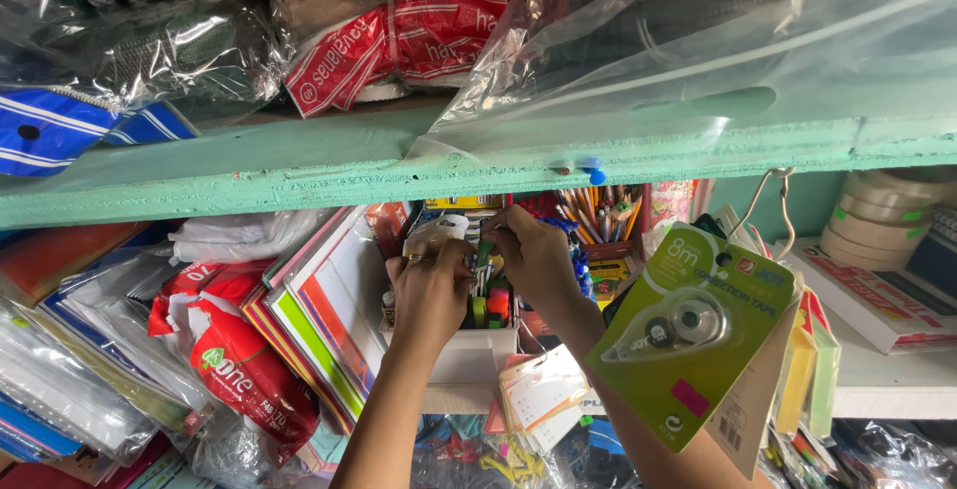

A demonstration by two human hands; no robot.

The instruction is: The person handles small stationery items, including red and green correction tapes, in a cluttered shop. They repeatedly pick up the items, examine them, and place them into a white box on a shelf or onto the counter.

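- Both hands, left hand and right hand, dig in the white box of markers under the green shelf.
- Left fingers curl on the box's rim; right pinches something slim above the box.
- Sorting seems underway; next calls for a clean lift.

Both my hands are up in a white box of small coloured stationery on the shelf. My left hand rests on the box's near-left edge, while the fingers of my right hand pinch a thin item above it. A cup of pencils stands just right of that hand. A green correction tape card hangs near right, and folders lean to the left.
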